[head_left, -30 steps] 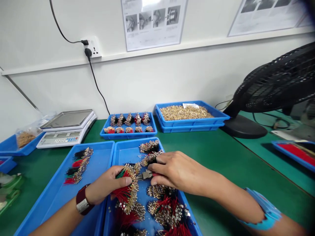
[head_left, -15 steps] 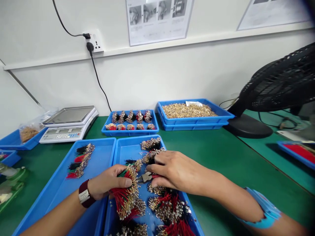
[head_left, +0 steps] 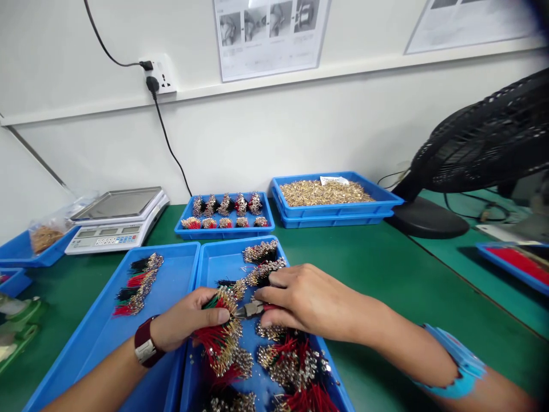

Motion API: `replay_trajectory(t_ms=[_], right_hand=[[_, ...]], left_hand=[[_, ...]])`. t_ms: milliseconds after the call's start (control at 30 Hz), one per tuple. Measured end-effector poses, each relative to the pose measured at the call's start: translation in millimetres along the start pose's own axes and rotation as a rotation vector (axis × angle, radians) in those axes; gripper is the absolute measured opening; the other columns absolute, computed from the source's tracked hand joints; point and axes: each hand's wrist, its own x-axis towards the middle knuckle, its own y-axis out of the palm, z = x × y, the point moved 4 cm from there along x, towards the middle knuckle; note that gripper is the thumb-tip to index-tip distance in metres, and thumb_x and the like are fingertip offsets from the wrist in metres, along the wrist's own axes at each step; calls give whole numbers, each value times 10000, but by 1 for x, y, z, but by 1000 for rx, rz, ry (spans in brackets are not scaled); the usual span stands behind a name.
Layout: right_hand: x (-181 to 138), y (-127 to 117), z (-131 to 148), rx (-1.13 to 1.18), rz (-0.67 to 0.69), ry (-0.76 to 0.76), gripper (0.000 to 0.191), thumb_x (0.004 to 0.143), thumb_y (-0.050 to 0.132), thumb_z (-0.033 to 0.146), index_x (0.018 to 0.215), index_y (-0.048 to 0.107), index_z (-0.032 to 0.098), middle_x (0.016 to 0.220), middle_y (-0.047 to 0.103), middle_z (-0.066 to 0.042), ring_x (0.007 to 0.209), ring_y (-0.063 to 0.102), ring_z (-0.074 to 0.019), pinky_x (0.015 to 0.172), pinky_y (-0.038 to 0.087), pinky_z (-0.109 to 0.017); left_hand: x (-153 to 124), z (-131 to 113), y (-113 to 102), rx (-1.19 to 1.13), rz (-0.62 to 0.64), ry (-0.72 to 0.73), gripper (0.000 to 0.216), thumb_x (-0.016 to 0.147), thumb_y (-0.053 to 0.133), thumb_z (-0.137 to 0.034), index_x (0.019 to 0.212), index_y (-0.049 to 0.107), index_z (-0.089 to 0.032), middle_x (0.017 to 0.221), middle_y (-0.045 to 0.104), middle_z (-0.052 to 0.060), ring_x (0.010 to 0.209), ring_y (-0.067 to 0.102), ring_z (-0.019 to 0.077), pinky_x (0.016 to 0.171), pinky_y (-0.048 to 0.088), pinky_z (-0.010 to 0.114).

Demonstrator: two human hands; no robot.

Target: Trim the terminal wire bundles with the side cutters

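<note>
Several wire bundles point(head_left: 295, 366) (metal-tipped) lie in one blue tray point(head_left: 218, 260).

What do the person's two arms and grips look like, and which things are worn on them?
The left grip and right grip are bare human hands without gloves; no sleeve shows on either forearm. The left wrist has a dark maroon band with a silvery, roughly rectangular plate. The right forearm has a wide light-blue band with uneven edges.
</note>
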Motion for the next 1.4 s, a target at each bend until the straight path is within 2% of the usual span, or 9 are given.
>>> replay_trajectory(t_ms=[200,333,667,833,967,1100,1233,1300,1400], right_hand=[[0,-4,-6,-63,-65,21,521,1076,327,581,958,639,180,786,581,-37,685,489,-172,621,301,-337],[-1,-1,-8,-97,-63,32,519,1077,327,574,967,643,177,817,587,-49,706,504,-180,633,313,-342],[0,0,-9,-92,-78,33,529,1074,327,581,1040,663,173,823,593,-53,698,509,-178,647,334,-342],[-1,2,-10,-89,-61,39,526,1070,337,583,1006,663,176,826,592,-55,705,514,-187,645,332,-345],[0,2,-8,-63,-60,24,532,1070,333,582,1055,669,170,825,602,-57,712,525,-193,656,340,-348],[1,3,-9,-60,-61,13,531,1065,344,588,1059,672,171,839,613,-61,742,542,-207,670,348,-354],[1,4,-11,-44,-8,23,495,1063,372,583,978,654,184,788,596,-37,701,515,-188,623,315,-344],[0,3,-11,-26,26,30,473,1063,386,576,957,641,192,766,588,-25,678,499,-176,604,296,-341],[-1,1,-10,-19,-1,28,471,1066,377,581,965,631,197,774,589,-25,681,492,-171,601,285,-338]], left_hand=[[1,-7,1,145,35,114,479,837,774,-545,1122,717,-164,1047,752,80,940,679,256,892,517,365],[1,-9,2,176,6,157,509,840,772,-532,1190,695,-172,1127,750,93,1053,666,291,957,498,396],[3,-6,0,164,19,146,504,845,780,-512,1209,694,-174,1114,758,84,1017,679,274,933,508,385],[2,-5,1,140,40,142,471,854,780,-482,1205,692,-181,1122,755,76,1032,676,271,967,494,395],[1,-7,3,155,24,145,439,829,793,-513,1083,730,-161,998,757,60,930,674,244,897,505,351],[2,-2,0,182,-47,100,455,811,782,-574,951,724,-144,760,677,18,686,607,173,676,500,281],[5,5,0,194,-70,62,497,832,732,-627,893,660,-139,637,536,-49,472,379,73,432,323,196],[6,6,1,213,-68,57,514,846,704,-647,875,634,-139,623,501,-61,456,345,64,399,283,188],[5,4,1,234,-91,62,543,843,698,-662,927,643,-128,622,482,-67,461,348,65,402,288,189]])
